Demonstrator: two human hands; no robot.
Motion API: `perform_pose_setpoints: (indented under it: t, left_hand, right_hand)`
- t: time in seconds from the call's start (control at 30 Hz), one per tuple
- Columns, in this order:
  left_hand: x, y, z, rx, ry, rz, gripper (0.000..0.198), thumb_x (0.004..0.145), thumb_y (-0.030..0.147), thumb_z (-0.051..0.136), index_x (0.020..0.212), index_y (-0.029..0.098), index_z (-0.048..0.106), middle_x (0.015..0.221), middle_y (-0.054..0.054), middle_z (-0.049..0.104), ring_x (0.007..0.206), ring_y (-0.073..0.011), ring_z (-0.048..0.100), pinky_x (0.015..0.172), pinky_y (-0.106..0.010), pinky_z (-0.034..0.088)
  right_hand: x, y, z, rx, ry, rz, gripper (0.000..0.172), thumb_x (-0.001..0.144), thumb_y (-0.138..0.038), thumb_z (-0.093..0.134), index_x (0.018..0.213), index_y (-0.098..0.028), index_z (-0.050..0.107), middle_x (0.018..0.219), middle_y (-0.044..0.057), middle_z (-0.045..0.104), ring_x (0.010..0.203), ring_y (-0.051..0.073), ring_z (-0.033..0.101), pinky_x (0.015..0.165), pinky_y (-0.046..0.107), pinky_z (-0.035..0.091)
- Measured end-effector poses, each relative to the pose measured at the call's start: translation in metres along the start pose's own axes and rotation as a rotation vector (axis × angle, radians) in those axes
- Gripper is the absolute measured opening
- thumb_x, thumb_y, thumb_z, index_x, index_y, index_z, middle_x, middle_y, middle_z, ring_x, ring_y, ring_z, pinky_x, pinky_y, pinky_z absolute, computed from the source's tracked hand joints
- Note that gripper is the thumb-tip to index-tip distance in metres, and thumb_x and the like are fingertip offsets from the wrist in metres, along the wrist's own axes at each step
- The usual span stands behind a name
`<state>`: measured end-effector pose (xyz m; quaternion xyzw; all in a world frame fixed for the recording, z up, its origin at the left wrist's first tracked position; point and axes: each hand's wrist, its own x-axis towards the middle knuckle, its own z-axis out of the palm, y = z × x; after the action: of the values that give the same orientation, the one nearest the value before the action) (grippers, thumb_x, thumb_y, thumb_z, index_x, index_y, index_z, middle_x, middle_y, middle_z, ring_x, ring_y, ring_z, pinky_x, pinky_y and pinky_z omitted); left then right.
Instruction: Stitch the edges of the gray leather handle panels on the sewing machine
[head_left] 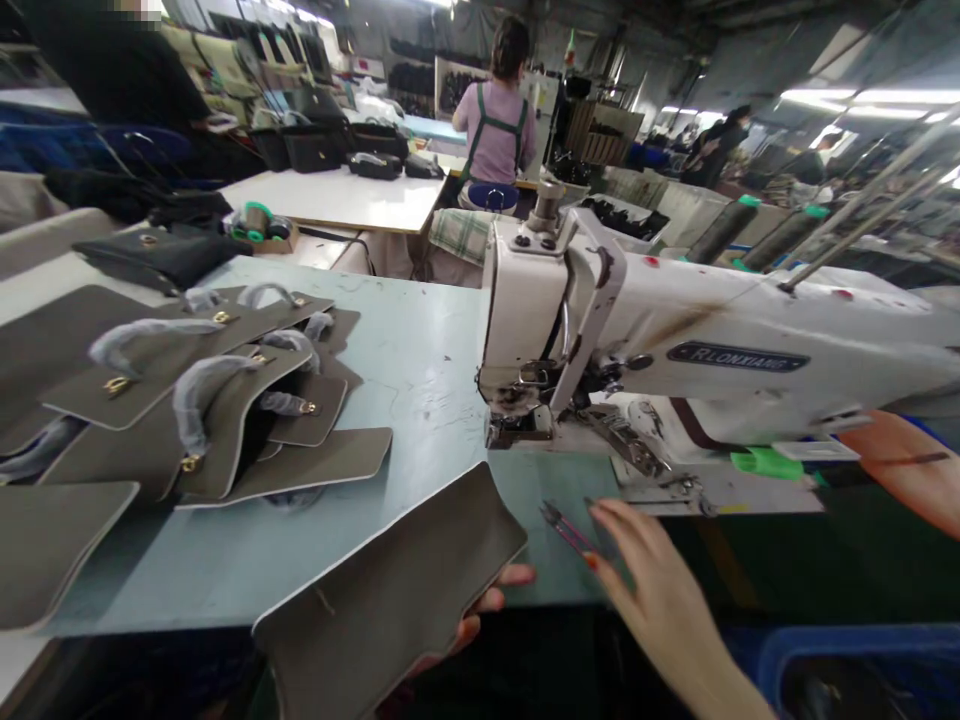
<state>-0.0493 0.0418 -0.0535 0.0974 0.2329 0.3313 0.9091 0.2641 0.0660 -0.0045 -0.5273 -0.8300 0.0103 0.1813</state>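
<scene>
My left hand (480, 612) grips a grey-brown leather panel (405, 570) with pale edges from below; its fingertips show past the panel's right edge. A loose thread end lies on the panel's surface. Beside the panel, small thread snips (568, 528) with purplish handles lie at the table's front. My right hand (637, 560) is over them, thumb and fingers apart, the thumb at the handle end. Whether the thumb touches the snips I cannot tell. A white sewing machine (637, 320) stands just beyond both hands.
Similar panels (225, 420) with plastic-wrapped handles and gold hardware are piled on the left of the pale table (427, 350). Another person's arm (904, 470) reaches in at the right by the machine. A blue bin (862, 640) stands low right. More people work behind.
</scene>
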Motion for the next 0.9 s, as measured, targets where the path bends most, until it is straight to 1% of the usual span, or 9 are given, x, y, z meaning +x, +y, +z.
perform_pose_setpoints:
  t: [0.1,0.2,0.33,0.5,0.63,0.7,0.77,0.83,0.9]
  left_hand:
    - [-0.003,-0.013,-0.005,-0.153,-0.094,-0.03,0.051,0.085,0.043,0.055,0.121,0.008,0.062,0.133,-0.024,0.057,0.092,-0.0157,0.065,0.072,-0.019,0.052]
    - [0.0,-0.028,-0.008,-0.26,-0.116,0.032,0.041,0.083,0.038,0.058,0.11,0.007,0.064,0.112,-0.023,0.065,0.06,-0.0049,0.052,0.052,-0.012,0.042]
    - [0.005,-0.039,-0.015,-0.379,-0.086,0.043,0.027,0.084,0.027,0.059,0.097,0.005,0.066,0.096,-0.017,0.062,0.051,-0.0007,0.036,0.041,-0.007,0.025]
    - [0.009,-0.039,-0.018,-0.385,-0.042,0.0,0.022,0.088,0.02,0.054,0.091,0.005,0.069,0.091,-0.013,0.058,0.049,-0.0009,0.029,0.038,-0.007,0.023]
    - [0.013,-0.04,-0.016,-0.38,-0.032,0.001,0.02,0.086,0.021,0.06,0.087,0.005,0.071,0.085,-0.014,0.059,0.046,-0.0001,0.027,0.037,-0.008,0.02]
    - [0.014,-0.042,-0.016,-0.36,-0.026,0.016,0.02,0.085,0.024,0.062,0.09,0.007,0.071,0.088,-0.016,0.064,0.046,0.0004,0.033,0.039,-0.008,0.023]
    - [0.01,-0.046,-0.019,-0.336,-0.027,0.031,0.024,0.085,0.028,0.063,0.097,0.008,0.07,0.095,-0.019,0.068,0.049,-0.0012,0.044,0.043,-0.009,0.032]
    - [-0.001,-0.052,-0.026,-0.29,0.017,0.057,0.029,0.085,0.029,0.064,0.102,0.007,0.07,0.098,-0.019,0.07,0.054,-0.0045,0.053,0.049,-0.013,0.041]
    - [-0.018,-0.059,-0.036,-0.181,0.159,0.119,0.026,0.084,0.029,0.066,0.096,0.007,0.071,0.096,-0.016,0.071,0.057,-0.0065,0.057,0.055,-0.017,0.047]
  right_hand:
    - [-0.022,-0.016,0.078,-0.061,0.035,0.117,0.036,0.098,-0.042,0.042,0.117,-0.017,0.061,0.112,0.014,0.064,0.103,0.028,0.063,0.086,0.042,0.054]
    - [-0.021,-0.008,0.111,-0.143,0.057,0.105,0.038,0.1,-0.041,0.037,0.105,-0.017,0.066,0.099,0.013,0.066,0.089,0.028,0.065,0.076,0.041,0.055]
    - [-0.013,0.012,0.107,-0.042,0.036,0.096,0.04,0.101,-0.035,0.03,0.094,-0.019,0.066,0.093,0.012,0.069,0.087,0.027,0.067,0.074,0.038,0.055]
    - [0.013,-0.002,0.073,0.404,0.003,0.472,0.04,0.098,-0.047,0.034,0.096,-0.019,0.062,0.072,0.006,0.069,0.062,0.022,0.067,0.062,0.032,0.055]
    - [0.05,-0.045,0.072,0.799,-0.107,0.497,0.05,0.082,-0.056,0.061,0.114,-0.018,0.06,0.101,0.012,0.073,0.094,0.027,0.07,0.075,0.032,0.057]
    - [0.064,-0.062,0.081,0.953,-0.216,0.51,0.051,0.074,-0.054,0.072,0.107,-0.016,0.063,0.103,0.012,0.072,0.096,0.028,0.069,0.077,0.032,0.056]
    - [0.07,-0.071,0.091,1.03,-0.293,0.567,0.044,0.073,-0.053,0.074,0.093,-0.014,0.067,0.092,0.01,0.073,0.084,0.025,0.069,0.069,0.029,0.055]
    - [0.068,-0.074,0.097,1.089,-0.281,0.635,0.042,0.074,-0.052,0.074,0.087,-0.013,0.067,0.084,0.008,0.071,0.075,0.022,0.066,0.063,0.025,0.052]
    - [0.064,-0.074,0.099,1.135,-0.219,0.679,0.043,0.073,-0.053,0.076,0.087,-0.014,0.066,0.081,0.006,0.069,0.072,0.02,0.064,0.061,0.024,0.05]
